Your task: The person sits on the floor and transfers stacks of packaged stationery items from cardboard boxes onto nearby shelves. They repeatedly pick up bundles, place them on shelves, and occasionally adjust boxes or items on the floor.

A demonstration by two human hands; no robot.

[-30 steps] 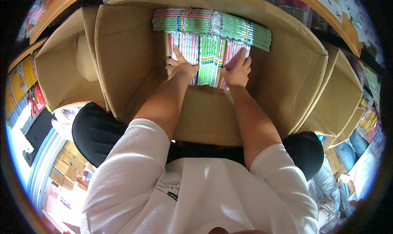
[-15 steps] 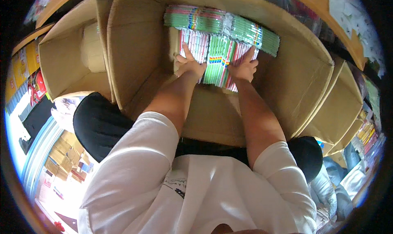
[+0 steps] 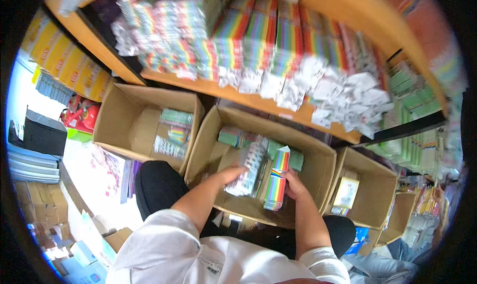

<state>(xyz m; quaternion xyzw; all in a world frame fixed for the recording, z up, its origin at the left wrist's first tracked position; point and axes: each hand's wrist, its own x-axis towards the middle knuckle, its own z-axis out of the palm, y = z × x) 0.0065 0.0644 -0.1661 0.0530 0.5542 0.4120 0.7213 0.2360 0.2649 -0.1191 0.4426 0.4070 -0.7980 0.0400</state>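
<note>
Over the middle cardboard box [image 3: 211,127], my left hand [image 3: 232,174] is closed on the left side of a white bundle with small dark patterns in clear wrap [image 3: 251,165], slightly blurred. My right hand [image 3: 294,183] grips a rainbow-striped bundle [image 3: 276,187] from its right side, thumb across the near face. The two bundles stand side by side, with a narrow gap between them. Beneath and behind them, green packs [image 3: 229,136] lie inside the box, partly covered. The fingertips of my left hand are hidden by the white bundle.
An open box [image 3: 114,120] with several packs stands left; another box [image 3: 380,184] stands right, holding a pale pack [image 3: 346,192]. Ahead, a wooden shelf [image 3: 198,87] carries rainbow-striped stacks [image 3: 261,33] and crumpled white wrapping [image 3: 348,97]. My knees flank the middle box.
My hands have left the green and pink packs deep in the box and now hold a white bundle and a rainbow-striped one higher up. The view has swung up, bringing the shelf in.
</note>
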